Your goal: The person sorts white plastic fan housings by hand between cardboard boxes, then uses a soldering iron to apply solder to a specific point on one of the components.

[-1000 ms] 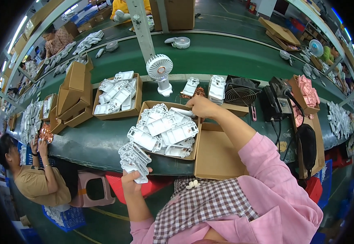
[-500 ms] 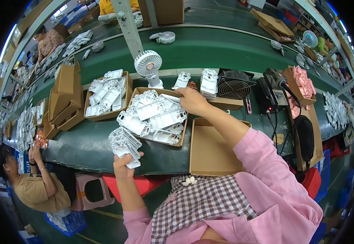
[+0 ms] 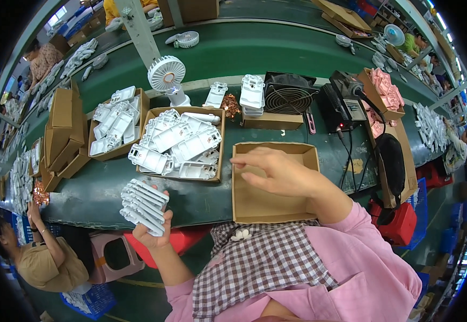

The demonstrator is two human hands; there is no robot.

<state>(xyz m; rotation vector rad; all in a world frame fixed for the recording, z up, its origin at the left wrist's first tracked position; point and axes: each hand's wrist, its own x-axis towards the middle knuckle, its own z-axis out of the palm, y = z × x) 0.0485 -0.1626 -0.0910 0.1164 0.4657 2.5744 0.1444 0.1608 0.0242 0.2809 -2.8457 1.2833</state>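
Note:
My left hand [image 3: 155, 235] grips a stack of several white plastic housings [image 3: 142, 206], fanned and tilted over the table's front edge. My right hand [image 3: 268, 169] hovers over a shallow cardboard box [image 3: 265, 212] with its fingers stretched out and nothing visible in them. Bare brown cardboard shows inside that box. Left of it, a cardboard box [image 3: 222, 155] is heaped with loose white housings [image 3: 174, 138]. Behind that heap a small white fan [image 3: 167, 75] stands upright.
Another box of housings [image 3: 116, 126] and folded cartons [image 3: 61, 129] stand left. Copper-coloured bits [image 3: 231, 106], a small stack of housings [image 3: 252, 95], a black fan [image 3: 289, 95], a black corded unit [image 3: 341, 107] and pink parts [image 3: 386, 90] lie behind and right. A co-worker [image 3: 48, 257] sits left.
My right hand has come away from the heaped box to above the shallow box, its fingers now extended. The stack in my left hand has turned more on edge. The view has shifted right.

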